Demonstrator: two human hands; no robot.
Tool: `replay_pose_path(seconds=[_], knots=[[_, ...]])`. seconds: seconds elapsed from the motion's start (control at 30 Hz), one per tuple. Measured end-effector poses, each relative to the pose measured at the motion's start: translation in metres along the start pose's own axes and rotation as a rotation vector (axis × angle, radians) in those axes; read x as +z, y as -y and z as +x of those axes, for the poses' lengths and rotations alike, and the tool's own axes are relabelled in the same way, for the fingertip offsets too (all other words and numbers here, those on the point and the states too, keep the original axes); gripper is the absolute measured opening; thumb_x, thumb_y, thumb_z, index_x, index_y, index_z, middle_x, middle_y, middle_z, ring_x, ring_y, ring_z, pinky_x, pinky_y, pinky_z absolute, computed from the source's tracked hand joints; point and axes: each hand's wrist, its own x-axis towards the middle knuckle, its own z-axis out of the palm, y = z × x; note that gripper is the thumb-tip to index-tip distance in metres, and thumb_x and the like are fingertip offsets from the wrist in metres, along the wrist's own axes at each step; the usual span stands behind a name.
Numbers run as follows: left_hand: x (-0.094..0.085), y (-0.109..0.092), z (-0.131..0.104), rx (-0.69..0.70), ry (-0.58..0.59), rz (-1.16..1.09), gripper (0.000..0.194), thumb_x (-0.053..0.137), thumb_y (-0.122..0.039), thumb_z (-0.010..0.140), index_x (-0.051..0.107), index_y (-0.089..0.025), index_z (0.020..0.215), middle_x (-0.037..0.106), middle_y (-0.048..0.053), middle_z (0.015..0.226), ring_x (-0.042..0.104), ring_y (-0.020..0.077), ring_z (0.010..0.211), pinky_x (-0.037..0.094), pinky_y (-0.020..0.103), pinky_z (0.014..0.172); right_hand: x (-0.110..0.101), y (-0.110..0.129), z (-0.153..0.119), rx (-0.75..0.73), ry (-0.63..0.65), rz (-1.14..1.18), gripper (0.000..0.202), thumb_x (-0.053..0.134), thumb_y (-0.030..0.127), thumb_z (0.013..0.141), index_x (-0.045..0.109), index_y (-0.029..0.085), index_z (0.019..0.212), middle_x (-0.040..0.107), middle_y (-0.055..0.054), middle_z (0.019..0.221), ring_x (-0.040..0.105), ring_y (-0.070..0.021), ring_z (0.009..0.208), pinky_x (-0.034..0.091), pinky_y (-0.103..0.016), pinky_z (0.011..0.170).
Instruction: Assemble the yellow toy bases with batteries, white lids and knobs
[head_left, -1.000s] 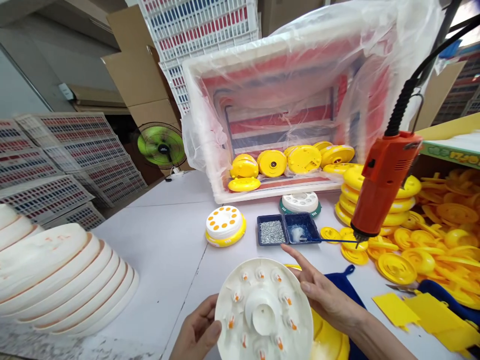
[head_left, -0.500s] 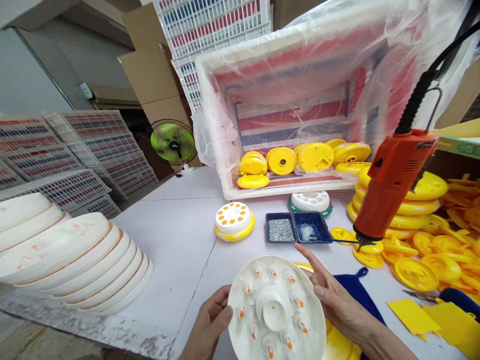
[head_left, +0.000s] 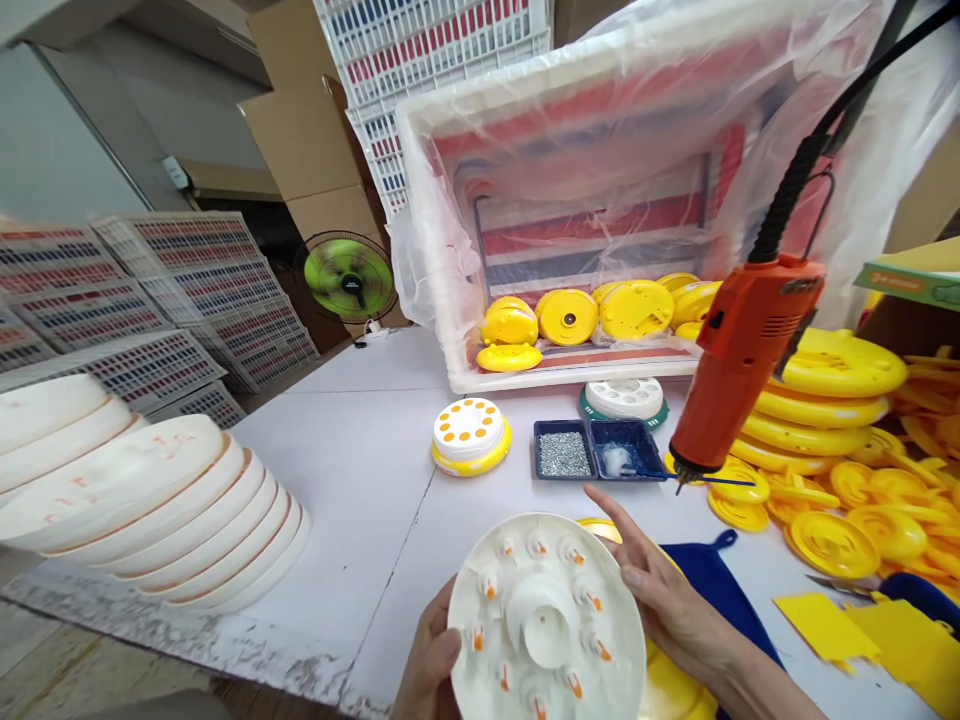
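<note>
Between my two hands is a round white plastic cover (head_left: 487,690), its hollow underside facing me, with a ring of orange-tipped posts around a central hub. My left hand (head_left: 429,655) grips its left rim, thumb on top. My right hand (head_left: 660,600) holds the right rim with the thumb, its index finger stretched forward. Partly hidden under the right hand lies a yellow plastic part (head_left: 671,685). Beyond the cover stands a blue two-part tray (head_left: 596,475), with small metal screws (head_left: 564,454) on the left and whitish grease (head_left: 618,460) on the right.
An orange electric screwdriver (head_left: 746,360) hangs at the right. Stacked white discs (head_left: 225,520) stand at the left. A plastic-lined crate (head_left: 457,375) holds yellow bases. Yellow parts (head_left: 832,540), scissors (head_left: 844,588) and a blue cloth (head_left: 724,590) lie right. An assembled white-and-yellow piece (head_left: 471,437) sits mid-table.
The electric screwdriver has swung left. The white cover has shifted slightly left in my hands, and both hands keep their hold on it.
</note>
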Motion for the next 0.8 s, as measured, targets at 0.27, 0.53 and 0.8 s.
replay_pose_path(seconds=[0.27,0.53,0.8], knots=[[0.008,-0.013,0.012,0.149,-0.187,-0.044,0.052,0.082,-0.042,0.063,0.072,-0.022,0.110,0.077,0.007,0.101,0.062,0.0363,0.114,0.053,0.042,0.095,0.005,-0.007,0.005,0.008,-0.020,-0.234,0.070,0.060,0.052,0.089,0.026,0.032,0.147,0.059,0.003,0.082,0.051,-0.0113,0.065,0.045,-0.027,0.075],[0.009,-0.011,0.008,0.114,-0.166,0.035,0.064,0.082,-0.046,0.063,0.066,-0.024,0.121,0.073,0.010,0.113,0.058,0.0386,0.119,0.053,0.044,0.094,0.011,-0.013,0.007,-0.017,-0.107,-0.144,0.077,0.067,0.057,0.081,0.030,0.033,0.144,0.067,0.001,0.086,0.059,-0.0152,0.069,0.046,-0.032,0.080],[0.006,-0.017,0.012,0.065,-0.080,0.222,0.062,0.074,-0.051,0.074,0.063,-0.020,0.126,0.070,0.013,0.120,0.056,0.0348,0.122,0.047,0.040,0.099,0.013,-0.005,0.007,-0.012,-0.253,-0.160,0.084,0.072,0.063,0.071,0.037,0.033,0.141,0.066,0.001,0.073,0.063,-0.0205,0.065,0.051,-0.035,0.068]])
